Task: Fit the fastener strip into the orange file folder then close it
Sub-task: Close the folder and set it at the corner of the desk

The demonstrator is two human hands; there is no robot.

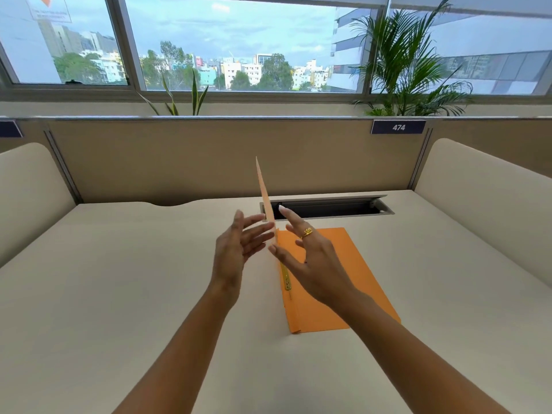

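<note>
The orange file folder [328,282] lies half open on the desk [119,279], its cover standing nearly edge-on between my hands. My left hand [236,252] and right hand [310,258] are both spread, fingers loose, perhaps just brushing that cover. The fastener strip [286,277] sits along the spine, partly hidden.

Beige table [119,279] bounded by tan partition [209,162] at far edge; cable tray [328,207] near far edge. Wide windows [233,46] above, daylight, potted palm [409,61] at right.

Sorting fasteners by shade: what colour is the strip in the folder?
Yellowish-gold fastener strip along the folder's spine, head view.
</note>
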